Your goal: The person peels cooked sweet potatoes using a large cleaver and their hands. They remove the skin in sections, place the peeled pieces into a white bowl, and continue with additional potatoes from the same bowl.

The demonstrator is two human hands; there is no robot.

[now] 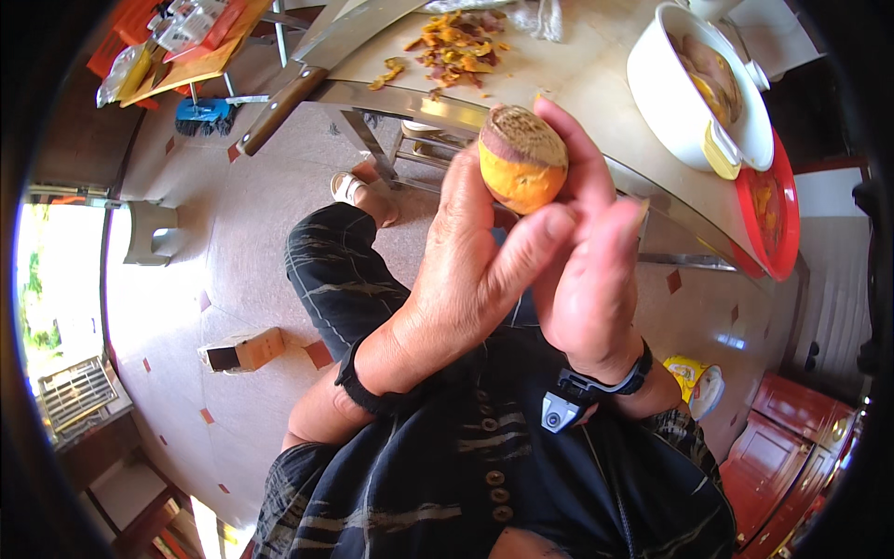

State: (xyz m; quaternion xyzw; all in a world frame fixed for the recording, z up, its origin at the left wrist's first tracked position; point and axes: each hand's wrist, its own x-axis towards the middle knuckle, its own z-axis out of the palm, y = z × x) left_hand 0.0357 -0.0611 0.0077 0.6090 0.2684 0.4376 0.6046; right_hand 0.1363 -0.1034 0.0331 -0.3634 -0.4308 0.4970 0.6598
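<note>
A partly peeled sweet potato (525,185) is held up in front of the table edge, between my two hands. Its lower part shows bare yellow-orange flesh, while rough brown-purple skin covers the top. My left hand (457,272) grips it from the left, thumb bent beneath. On the other side, fingers of my right hand (594,272) lie along its back and right, with the thumb standing away from it. A heap of orange and purple peelings (457,49) lies on the table beyond. To its left, a large knife (283,108) rests with its wooden handle overhanging the edge.
On the table (587,105) at right stands a white pot (653,98) with sweet potatoes inside. A red basin (786,209) juts past the edge beside it. On the floor are a cardboard box (255,348), a yellow tub (688,381) and a blue broom (202,112).
</note>
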